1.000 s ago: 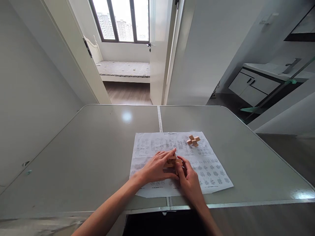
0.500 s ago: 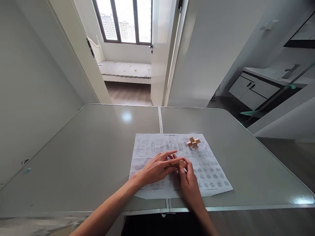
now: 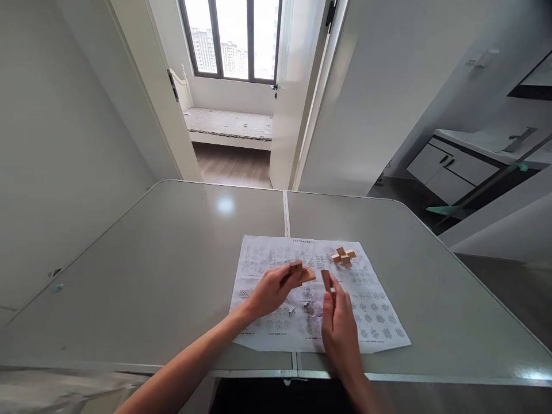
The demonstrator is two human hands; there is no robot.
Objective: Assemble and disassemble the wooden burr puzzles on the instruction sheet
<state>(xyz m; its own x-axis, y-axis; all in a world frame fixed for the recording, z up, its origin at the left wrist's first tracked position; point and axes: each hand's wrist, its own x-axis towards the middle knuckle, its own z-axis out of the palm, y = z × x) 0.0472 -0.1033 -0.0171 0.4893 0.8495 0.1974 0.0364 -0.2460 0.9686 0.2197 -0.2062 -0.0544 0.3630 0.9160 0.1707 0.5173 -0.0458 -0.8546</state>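
Note:
My left hand [image 3: 272,290] is closed around wooden puzzle pieces [image 3: 307,275]; a darker block end [image 3: 295,265] sticks up above its fingers. To its right, my right hand [image 3: 340,319] grips another wooden puzzle piece [image 3: 326,280], held upright between thumb and fingers. A gap separates the pieces in the two hands. Both hands are over a printed instruction sheet [image 3: 379,299] covered with small diagrams. Near the sheet's upper right lies an interlocked wooden cross puzzle [image 3: 344,257]. How many pieces each hand holds is partly hidden by the fingers.
The sheet lies across the centre seam of a grey folding table [image 3: 194,259] with a metal-trimmed edge. Beyond stand an open door [image 3: 297,86], a bed [image 3: 233,122] and a window. A sink cabinet [image 3: 452,164] is at the right.
My hands have drawn apart, and the wooden pieces they held together are now separated, some in each hand. The view has shifted slightly. The cross puzzle stays on the sheet.

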